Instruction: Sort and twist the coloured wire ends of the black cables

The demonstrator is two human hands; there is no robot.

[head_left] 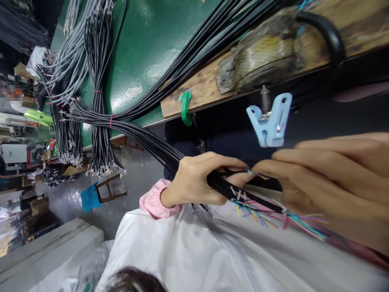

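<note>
My left hand, in a pink cuff, is wrapped around a bundle of black cables. Thin coloured wires fan out from the stripped cable ends below its fingers. Its thumb and index fingertip come together on one cable's fine wires. My right hand is closed with its fingertips pinched at those same wires, touching or nearly touching the left fingertips. Its palm side and exact hold are hidden. A light-blue plastic clip sits just above the meeting fingertips, attached to a metal rod.
A green table carries bundled black cables and grey cables. Along its edge runs a wooden board with a tape-wrapped object and a green clip. A stool with a blue cover stands on the floor.
</note>
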